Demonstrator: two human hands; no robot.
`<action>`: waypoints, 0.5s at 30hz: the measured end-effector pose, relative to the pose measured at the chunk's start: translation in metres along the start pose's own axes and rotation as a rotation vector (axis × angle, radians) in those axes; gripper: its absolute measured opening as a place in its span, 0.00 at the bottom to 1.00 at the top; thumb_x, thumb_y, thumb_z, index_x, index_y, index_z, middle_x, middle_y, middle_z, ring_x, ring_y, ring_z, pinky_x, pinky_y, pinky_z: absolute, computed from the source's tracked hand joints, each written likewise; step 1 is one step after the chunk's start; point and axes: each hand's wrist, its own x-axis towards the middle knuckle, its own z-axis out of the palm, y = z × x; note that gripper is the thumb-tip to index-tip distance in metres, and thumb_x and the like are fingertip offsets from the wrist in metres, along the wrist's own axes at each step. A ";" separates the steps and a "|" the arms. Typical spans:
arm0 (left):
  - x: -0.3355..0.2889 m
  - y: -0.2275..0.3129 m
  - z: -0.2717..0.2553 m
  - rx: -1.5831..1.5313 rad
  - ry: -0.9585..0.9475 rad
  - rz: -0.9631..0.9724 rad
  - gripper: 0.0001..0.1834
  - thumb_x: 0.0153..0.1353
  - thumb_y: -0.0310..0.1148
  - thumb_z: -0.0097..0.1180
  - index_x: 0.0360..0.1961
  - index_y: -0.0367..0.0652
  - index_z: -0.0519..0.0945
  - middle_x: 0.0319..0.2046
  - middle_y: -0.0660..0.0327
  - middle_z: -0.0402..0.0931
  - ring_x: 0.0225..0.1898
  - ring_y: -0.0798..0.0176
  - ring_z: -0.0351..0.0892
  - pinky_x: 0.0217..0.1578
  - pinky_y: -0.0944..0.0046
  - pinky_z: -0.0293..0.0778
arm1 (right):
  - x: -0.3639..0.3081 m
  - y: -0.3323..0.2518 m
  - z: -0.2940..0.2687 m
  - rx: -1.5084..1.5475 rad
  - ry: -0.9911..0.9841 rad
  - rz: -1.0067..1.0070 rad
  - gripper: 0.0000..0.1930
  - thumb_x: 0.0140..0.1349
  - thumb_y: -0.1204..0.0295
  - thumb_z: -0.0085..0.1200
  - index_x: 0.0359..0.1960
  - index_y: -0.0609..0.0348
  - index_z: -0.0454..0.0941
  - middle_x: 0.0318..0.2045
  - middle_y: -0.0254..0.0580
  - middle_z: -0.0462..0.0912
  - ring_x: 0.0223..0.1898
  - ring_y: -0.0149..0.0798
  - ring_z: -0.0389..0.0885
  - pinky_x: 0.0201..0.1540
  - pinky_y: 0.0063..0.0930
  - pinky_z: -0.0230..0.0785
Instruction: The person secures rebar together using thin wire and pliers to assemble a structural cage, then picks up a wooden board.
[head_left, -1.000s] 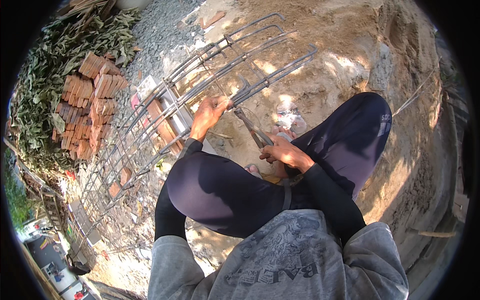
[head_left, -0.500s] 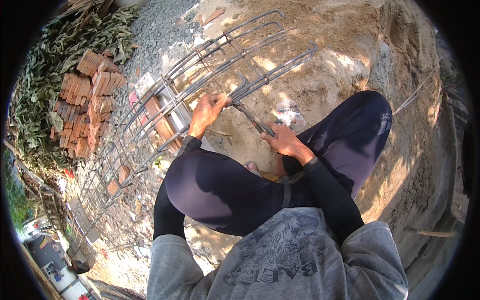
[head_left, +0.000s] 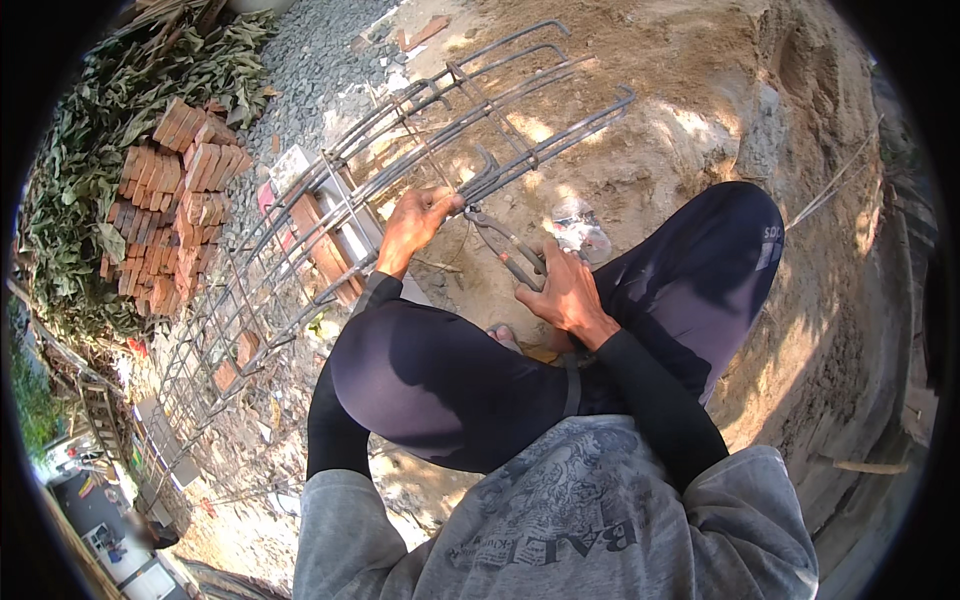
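Observation:
A long cage of steel rebar [head_left: 500, 100] slants across the ground in front of me, its bar ends hooked and thinner stirrups around the bars. My left hand [head_left: 412, 230] is closed at the near side of the cage, thumb and fingers pinched against a rebar by a stirrup. Any tie wire between those fingertips is too small to make out. My right hand [head_left: 568, 292] grips a pair of pincers [head_left: 495, 228] by the dark handles, which are spread apart. The jaws touch or nearly touch the bar just beside my left fingertips.
A timber block [head_left: 325, 245] and a pale box-like piece [head_left: 350, 225] lie under the cage. Stacked red bricks [head_left: 170, 215] stand left, by leafy cuttings [head_left: 80, 200] and grey gravel [head_left: 310, 70]. A clear plastic bag [head_left: 578, 230] lies on the sand near my right knee.
The pincers' handles have spread from nearly together to wide apart, and my right hand has shifted slightly toward me. My left hand stays at the same spot on the cage.

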 end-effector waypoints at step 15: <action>0.011 -0.015 0.002 -0.029 -0.007 -0.001 0.22 0.65 0.50 0.62 0.42 0.40 0.89 0.30 0.58 0.85 0.32 0.63 0.80 0.37 0.58 0.75 | 0.013 0.015 0.012 0.260 -0.204 0.195 0.27 0.71 0.53 0.52 0.67 0.53 0.71 0.36 0.43 0.85 0.38 0.38 0.87 0.41 0.37 0.76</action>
